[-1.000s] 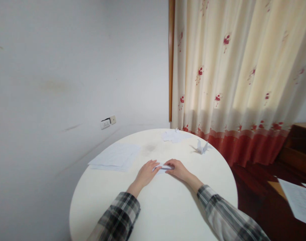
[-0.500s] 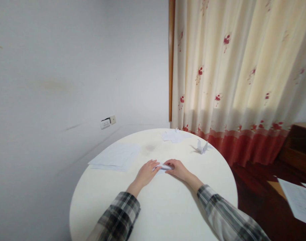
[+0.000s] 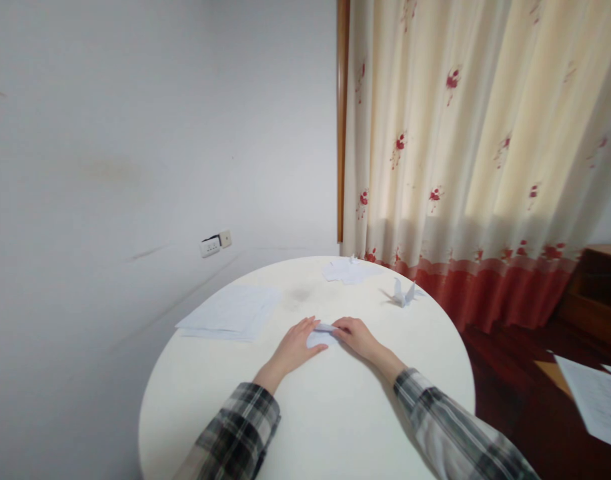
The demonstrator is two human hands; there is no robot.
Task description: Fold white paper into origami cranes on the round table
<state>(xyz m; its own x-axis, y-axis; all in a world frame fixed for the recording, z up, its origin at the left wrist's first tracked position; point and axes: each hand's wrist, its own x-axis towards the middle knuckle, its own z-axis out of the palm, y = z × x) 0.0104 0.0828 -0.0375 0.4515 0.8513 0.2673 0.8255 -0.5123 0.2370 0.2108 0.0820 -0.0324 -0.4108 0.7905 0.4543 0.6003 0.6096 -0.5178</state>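
A small piece of folded white paper [image 3: 321,337] lies on the round white table [image 3: 335,413] between my two hands. My left hand [image 3: 294,347] holds its left side. The fingers there rest at the upper edge, and the thumb stands apart from them, along the lower edge. At the right end of the paper, my right hand [image 3: 355,336] grips it with bent fingers; its thumb is mostly hidden. A raised folded strip shows along the top of the paper.
A stack of white sheets [image 3: 230,312] lies at the table's left. A folded paper crane [image 3: 403,293] stands at the right, and more paper pieces [image 3: 346,271] lie at the back. A wall stands to the left; a floral curtain [image 3: 465,147] hangs behind.
My left thumb has moved down and away from its fingers, showing more of the paper. The right hand's fingers have drawn together at the paper's right end.
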